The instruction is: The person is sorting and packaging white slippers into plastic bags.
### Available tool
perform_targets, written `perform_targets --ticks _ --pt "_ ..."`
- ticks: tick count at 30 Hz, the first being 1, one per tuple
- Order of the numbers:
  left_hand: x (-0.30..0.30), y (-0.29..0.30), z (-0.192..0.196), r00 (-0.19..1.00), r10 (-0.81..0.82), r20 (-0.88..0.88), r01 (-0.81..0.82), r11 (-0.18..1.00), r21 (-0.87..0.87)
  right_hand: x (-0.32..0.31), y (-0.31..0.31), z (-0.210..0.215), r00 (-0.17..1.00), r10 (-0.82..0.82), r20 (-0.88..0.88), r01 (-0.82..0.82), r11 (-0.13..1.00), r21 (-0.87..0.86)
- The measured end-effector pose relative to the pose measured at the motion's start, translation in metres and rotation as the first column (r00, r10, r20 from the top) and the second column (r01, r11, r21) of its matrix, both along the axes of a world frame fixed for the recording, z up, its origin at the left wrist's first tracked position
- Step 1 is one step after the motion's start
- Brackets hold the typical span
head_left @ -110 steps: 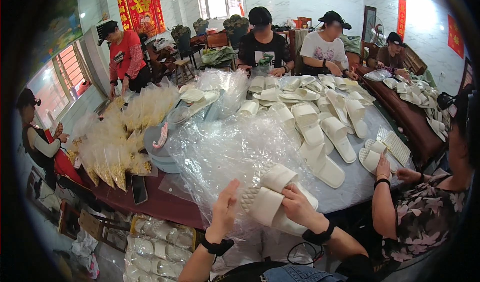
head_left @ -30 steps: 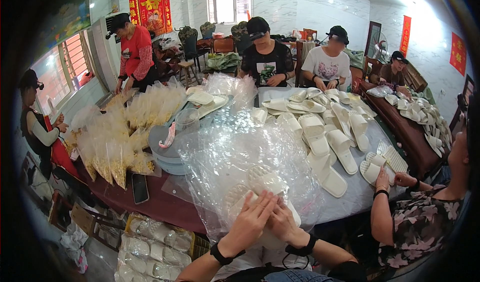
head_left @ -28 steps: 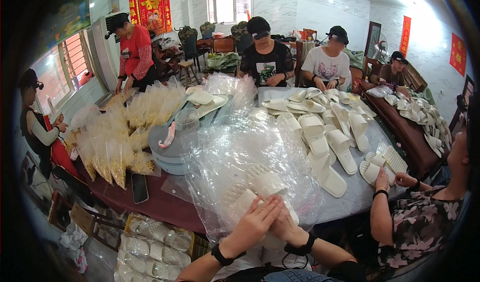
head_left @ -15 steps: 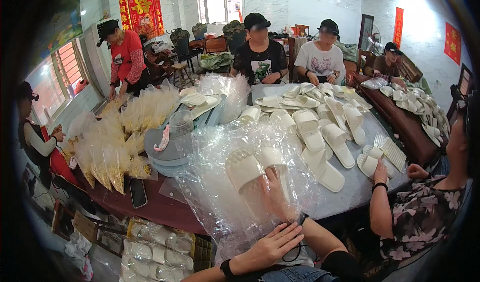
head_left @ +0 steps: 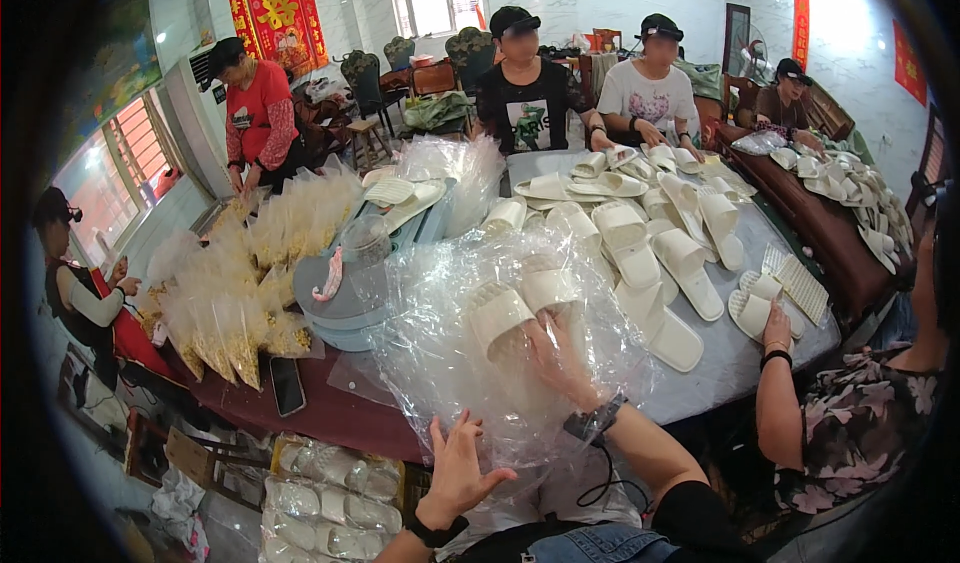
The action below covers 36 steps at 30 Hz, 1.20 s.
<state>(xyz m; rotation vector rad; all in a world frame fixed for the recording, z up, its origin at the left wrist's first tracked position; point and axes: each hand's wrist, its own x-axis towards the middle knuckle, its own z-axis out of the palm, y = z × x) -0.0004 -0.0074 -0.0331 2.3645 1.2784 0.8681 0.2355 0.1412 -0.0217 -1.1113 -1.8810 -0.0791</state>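
Note:
My right hand (head_left: 562, 361) reaches up inside a large clear plastic bag (head_left: 440, 363) and grips a pair of white slippers (head_left: 518, 303), held soles up and side by side within the bag. The bag stands raised above the near table edge, crinkled around my wrist, which wears a dark band. My left hand (head_left: 458, 465) is below the bag's lower edge with its fingers spread, holding nothing; whether it touches the film I cannot tell.
Several loose white slippers (head_left: 680, 263) cover the grey table (head_left: 735, 358). A grey basin (head_left: 335, 308), a phone (head_left: 287, 385) and bags of yellow goods (head_left: 235, 308) lie left. Bagged slippers (head_left: 330, 483) sit below. A person's hand (head_left: 772, 325) rests at right; others work across.
My right hand went into the bag with the slippers and pushed them up and away. My left hand let go of them and dropped below the bag, fingers spread.

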Motion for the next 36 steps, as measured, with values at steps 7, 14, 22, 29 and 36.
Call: perform_targets --ticks 7,14,22,29,36 --pt "0.002 0.067 -0.005 0.98 -0.142 0.138 0.158 0.981 -0.114 0.039 -0.018 0.026 0.994 0.06 -0.091 -0.08 0.967 -0.242" --pt "0.009 0.125 -0.004 0.981 -0.165 0.104 0.185 0.956 -0.228 0.029 -0.038 0.002 0.993 0.117 -0.007 -0.118 0.99 -0.084" --pt "0.044 0.063 0.046 0.892 0.148 0.428 -0.116 0.988 -0.101 0.025 -0.036 0.031 1.0 0.022 -0.003 -0.022 0.994 -0.104" --pt "0.067 0.053 0.016 0.979 -0.106 -0.172 0.124 0.987 0.097 0.005 0.017 -0.006 0.997 0.064 -0.042 -0.071 0.972 -0.225" --pt "0.053 0.066 -0.02 0.968 -0.108 -0.225 0.14 0.981 0.133 0.052 -0.081 -0.024 0.977 0.154 0.145 -0.089 0.922 -0.377"
